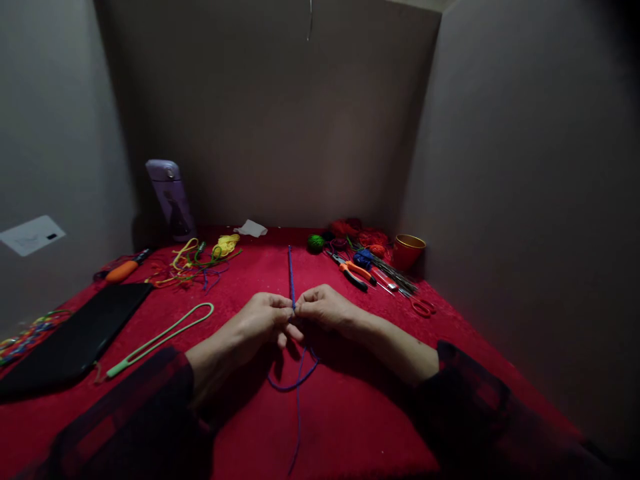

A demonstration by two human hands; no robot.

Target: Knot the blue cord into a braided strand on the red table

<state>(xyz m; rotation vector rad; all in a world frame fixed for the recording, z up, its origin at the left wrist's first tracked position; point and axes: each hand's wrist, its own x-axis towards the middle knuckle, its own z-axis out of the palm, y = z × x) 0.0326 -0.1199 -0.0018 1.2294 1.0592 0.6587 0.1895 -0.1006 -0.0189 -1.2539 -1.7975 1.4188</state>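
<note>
Both my hands meet at the middle of the red cloth, pinching a blue-purple cord point(291, 277). My left hand point(263, 317) has thumb and forefinger closed on it, its lower fingers curled loosely beneath. From the other side, the fingertips of my right hand point(323, 308) close on the same spot, touching the left fingertips. Beyond the hands the cord runs straight away from me, thicker there, to its far end on the cloth. Below them its thin loose tails hang in a loop toward the near edge. The exact point of grip is partly hidden by the fingers.
Pliers point(353, 270), red-handled scissors point(423, 307), yarn balls and a red cup point(407, 252) lie at right. At left are a black tablet-like slab point(80, 340), a pale green loop point(165, 337), yellow cord point(226, 245) and a purple bottle point(173, 200). Grey walls enclose three sides.
</note>
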